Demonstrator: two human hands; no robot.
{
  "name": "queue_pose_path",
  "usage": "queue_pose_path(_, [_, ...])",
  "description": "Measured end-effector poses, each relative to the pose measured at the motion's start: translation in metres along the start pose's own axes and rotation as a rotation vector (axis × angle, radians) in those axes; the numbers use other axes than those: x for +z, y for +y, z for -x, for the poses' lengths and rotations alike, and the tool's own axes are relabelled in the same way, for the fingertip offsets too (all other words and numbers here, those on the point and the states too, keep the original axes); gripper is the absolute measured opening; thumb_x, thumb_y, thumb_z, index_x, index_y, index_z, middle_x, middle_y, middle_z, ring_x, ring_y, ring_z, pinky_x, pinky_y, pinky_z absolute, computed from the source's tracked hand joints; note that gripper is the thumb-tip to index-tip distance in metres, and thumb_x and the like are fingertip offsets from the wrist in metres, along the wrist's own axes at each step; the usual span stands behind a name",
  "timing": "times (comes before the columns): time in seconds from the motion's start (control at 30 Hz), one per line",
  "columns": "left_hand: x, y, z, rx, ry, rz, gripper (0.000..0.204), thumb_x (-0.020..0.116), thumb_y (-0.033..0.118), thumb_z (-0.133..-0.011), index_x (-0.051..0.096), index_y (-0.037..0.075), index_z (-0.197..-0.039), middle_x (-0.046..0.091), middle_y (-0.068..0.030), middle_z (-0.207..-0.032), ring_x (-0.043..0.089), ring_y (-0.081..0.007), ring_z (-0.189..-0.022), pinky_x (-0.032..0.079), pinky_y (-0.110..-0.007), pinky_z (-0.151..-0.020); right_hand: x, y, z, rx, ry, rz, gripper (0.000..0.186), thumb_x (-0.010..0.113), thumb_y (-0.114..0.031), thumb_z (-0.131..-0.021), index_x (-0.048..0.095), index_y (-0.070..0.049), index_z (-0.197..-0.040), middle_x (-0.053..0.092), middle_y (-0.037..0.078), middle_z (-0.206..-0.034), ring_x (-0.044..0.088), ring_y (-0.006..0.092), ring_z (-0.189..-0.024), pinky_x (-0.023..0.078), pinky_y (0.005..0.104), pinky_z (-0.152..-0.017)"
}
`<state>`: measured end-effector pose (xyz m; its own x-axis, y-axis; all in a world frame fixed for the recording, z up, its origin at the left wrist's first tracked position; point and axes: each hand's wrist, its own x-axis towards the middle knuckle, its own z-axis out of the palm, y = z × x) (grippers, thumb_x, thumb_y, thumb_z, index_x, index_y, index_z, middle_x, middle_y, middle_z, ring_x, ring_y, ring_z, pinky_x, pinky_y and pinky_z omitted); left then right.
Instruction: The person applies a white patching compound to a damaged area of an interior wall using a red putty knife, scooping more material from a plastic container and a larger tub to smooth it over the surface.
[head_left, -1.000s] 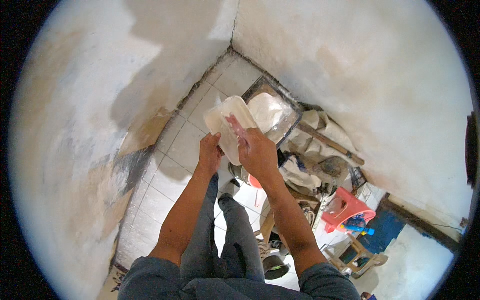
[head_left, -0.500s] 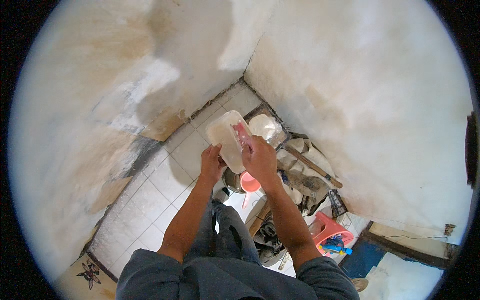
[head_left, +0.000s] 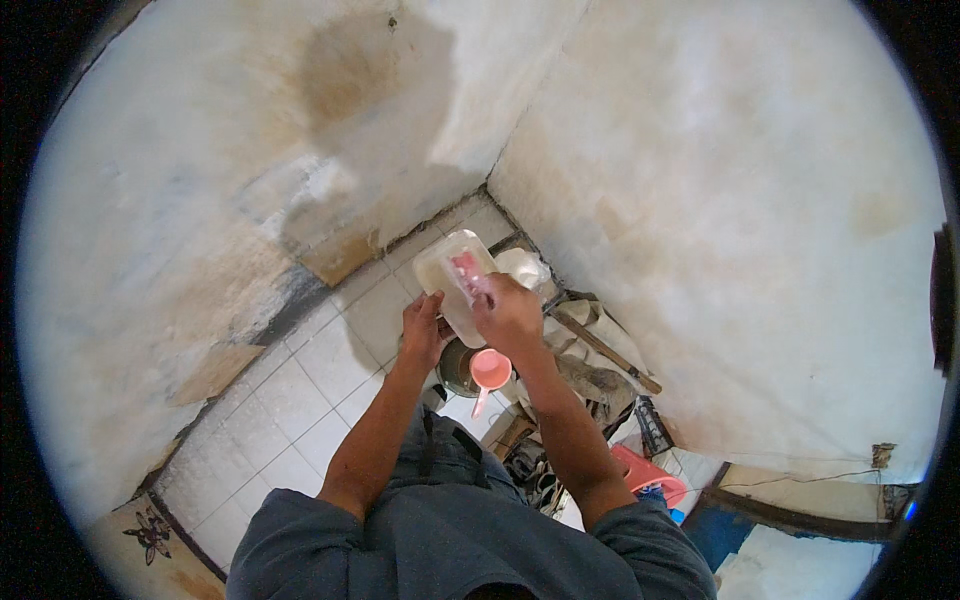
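Note:
My left hand (head_left: 424, 328) grips the near left side of a shallow, translucent plastic tub (head_left: 438, 275), its fingers curled at the rim. The tub is held up in front of me, above the floor. Over its right half, my right hand (head_left: 510, 312) is closed on a flat pink and whitish piece (head_left: 466, 268), whose exact kind I cannot make out. That piece reaches into the tub, and my fingers hide its near end. Just below the tub in the picture, a pink long-handled dipper (head_left: 490, 368) rests on or over a round dark pot (head_left: 456, 372).
Two stained, peeling walls (head_left: 700, 230) meet at the corner ahead. White tiles (head_left: 290, 390) cover the floor. To the right lie a white plastic bag (head_left: 524, 268), a long wooden handle (head_left: 608, 352), crumpled sacks (head_left: 590, 388) and a pink plastic item (head_left: 650, 472).
The pink piece has moved left, further over the tub's inside, with my right hand. My left hand still holds the tub. The whole view has shifted slightly.

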<state>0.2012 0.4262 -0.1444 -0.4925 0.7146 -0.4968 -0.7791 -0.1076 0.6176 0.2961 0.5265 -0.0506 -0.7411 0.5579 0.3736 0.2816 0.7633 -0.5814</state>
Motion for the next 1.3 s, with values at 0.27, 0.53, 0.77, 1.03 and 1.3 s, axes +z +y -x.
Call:
queue_pose_path(0.27, [0.015, 0.007, 0.024, 0.033, -0.077, 0.040, 0.035, 0.056, 0.027, -0.091, 0.052, 0.001, -0.114, 0.062, -0.0137, -0.103, 0.066, -0.0263, -0.087, 0.058, -0.040, -0.075, -0.030, -0.018, -0.002, 0.190, -0.051, 0.093, 0.017, 0.061, -0.017, -0.078, 0.058, -0.001, -0.080, 0.060, 0.023, -0.076, 0.061, 0.0409, -0.072, 0.048, 0.0476, -0.066])
queue_pose_path(0.53, [0.031, 0.012, 0.035, 0.033, -0.019, 0.007, 0.030, 0.057, 0.026, -0.091, 0.054, 0.002, -0.108, 0.063, -0.0111, -0.097, 0.066, -0.0241, -0.082, 0.057, -0.038, -0.072, -0.042, -0.036, 0.003, 0.105, -0.069, 0.076, 0.017, 0.061, -0.015, -0.075, 0.060, 0.000, -0.083, 0.061, 0.022, -0.079, 0.060, 0.0414, -0.074, 0.048, 0.0463, -0.066])
queue_pose_path(0.77, [0.036, 0.018, 0.050, 0.093, -0.023, 0.047, 0.029, 0.058, 0.026, -0.090, 0.056, 0.002, -0.106, 0.063, -0.0105, -0.097, 0.067, -0.0238, -0.080, 0.058, -0.037, -0.069, -0.049, -0.050, 0.001, 0.090, -0.092, 0.060, 0.017, 0.060, -0.015, -0.074, 0.061, -0.001, -0.083, 0.061, 0.021, -0.077, 0.061, 0.0400, -0.074, 0.048, 0.0459, -0.066])
queue_pose_path(1.03, [0.029, 0.035, 0.065, 0.168, -0.013, 0.079, 0.030, 0.058, 0.027, -0.090, 0.056, 0.001, -0.106, 0.064, -0.0121, -0.095, 0.068, -0.0250, -0.079, 0.059, -0.038, -0.068, -0.055, -0.055, -0.016, 0.078, -0.063, 0.074, 0.019, 0.061, -0.016, -0.074, 0.067, -0.006, -0.089, 0.063, 0.021, -0.080, 0.062, 0.0393, -0.074, 0.050, 0.0435, -0.067])
queue_pose_path(1.3, [0.003, 0.068, 0.080, 0.198, 0.017, 0.091, 0.029, 0.056, 0.027, -0.091, 0.057, 0.002, -0.107, 0.065, -0.0120, -0.096, 0.068, -0.0246, -0.078, 0.059, -0.037, -0.068, -0.028, -0.093, -0.028, -0.034, -0.119, 0.024, 0.016, 0.063, -0.017, -0.074, 0.064, -0.003, -0.083, 0.062, 0.021, -0.075, 0.062, 0.0392, -0.070, 0.049, 0.0444, -0.065])
